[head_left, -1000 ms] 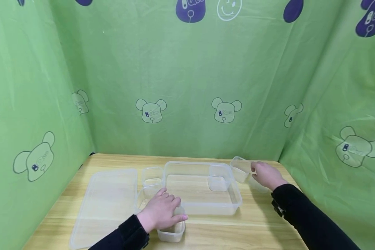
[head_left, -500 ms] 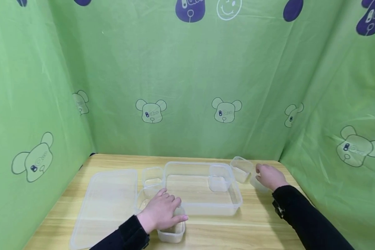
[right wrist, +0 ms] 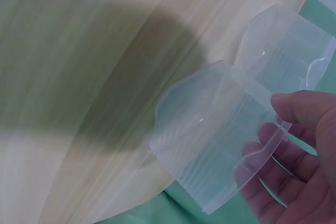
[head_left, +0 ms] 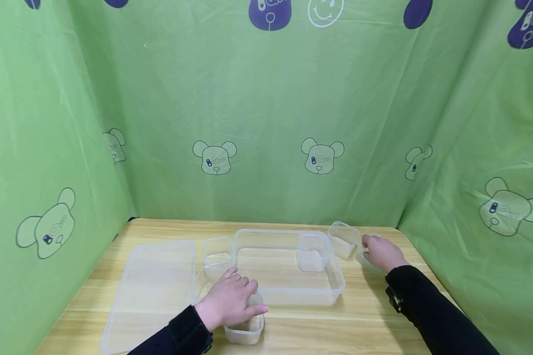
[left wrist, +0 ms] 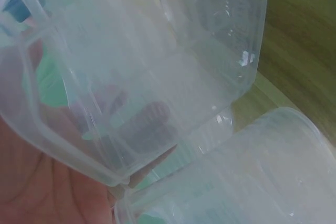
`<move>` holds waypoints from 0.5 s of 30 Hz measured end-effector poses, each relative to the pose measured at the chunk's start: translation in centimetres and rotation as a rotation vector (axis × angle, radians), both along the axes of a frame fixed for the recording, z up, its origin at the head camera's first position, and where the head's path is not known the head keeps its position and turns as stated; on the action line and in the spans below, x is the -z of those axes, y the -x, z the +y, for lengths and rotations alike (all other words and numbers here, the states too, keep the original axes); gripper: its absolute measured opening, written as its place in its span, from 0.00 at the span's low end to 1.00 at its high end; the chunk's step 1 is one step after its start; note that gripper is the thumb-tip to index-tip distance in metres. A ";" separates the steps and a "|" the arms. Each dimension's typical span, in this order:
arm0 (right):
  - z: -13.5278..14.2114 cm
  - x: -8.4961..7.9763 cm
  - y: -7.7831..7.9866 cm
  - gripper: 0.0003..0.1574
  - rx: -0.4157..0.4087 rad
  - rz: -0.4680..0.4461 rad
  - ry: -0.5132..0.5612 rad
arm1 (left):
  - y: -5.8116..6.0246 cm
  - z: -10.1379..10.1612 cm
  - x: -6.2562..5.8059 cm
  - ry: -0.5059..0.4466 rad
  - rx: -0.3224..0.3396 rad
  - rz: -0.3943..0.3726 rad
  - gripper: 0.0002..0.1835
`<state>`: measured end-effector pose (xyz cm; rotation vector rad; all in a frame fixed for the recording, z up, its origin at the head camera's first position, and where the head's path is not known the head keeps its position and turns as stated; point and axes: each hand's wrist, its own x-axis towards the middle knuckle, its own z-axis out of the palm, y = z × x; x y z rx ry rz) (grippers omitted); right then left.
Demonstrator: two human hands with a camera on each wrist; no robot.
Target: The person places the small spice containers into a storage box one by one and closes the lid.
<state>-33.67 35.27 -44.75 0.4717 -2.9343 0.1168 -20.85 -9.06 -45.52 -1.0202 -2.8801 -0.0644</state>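
Observation:
My left hand [head_left: 228,301] lies over a small clear plastic container [head_left: 243,337] at the table's front, its curled fingers gripping the side. In the left wrist view, the fingers [left wrist: 147,121] show through that container's translucent wall. Another small container [head_left: 202,286] stands at that hand's left, partly covered by it. At the far right, my right hand [head_left: 384,253] pinches the rim of a small clear container [right wrist: 210,129] between thumb and fingers. The head view mostly hides this container behind the hand. Beside it is another small container [head_left: 343,241].
A large clear rectangular box [head_left: 293,297] stands mid-table, with a small container [head_left: 311,259] in its right end. One more small container [head_left: 216,251] is left of the box. A flat clear lid [head_left: 153,291] lies at the left. Green curtains [head_left: 266,197] surround the wooden table [head_left: 315,330].
My right hand, with the small container, has shifted slightly right, away from the neighbouring container. My left hand has stayed in place.

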 end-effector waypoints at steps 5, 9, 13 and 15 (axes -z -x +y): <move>-0.2 -0.2 -0.4 0.09 0.010 -0.013 0.016 | -0.1 0.0 -0.1 -0.002 0.003 0.002 0.34; -0.2 -0.1 -0.5 0.08 0.024 -0.020 0.023 | 0.1 -0.1 0.3 -0.005 0.005 0.015 0.36; -0.1 0.1 -0.6 0.07 0.021 -0.012 0.019 | 0.5 -0.2 1.2 -0.015 0.014 0.050 0.36; -0.1 0.1 -0.7 0.07 0.015 -0.007 0.015 | 0.5 -0.2 1.4 -0.021 0.017 0.055 0.35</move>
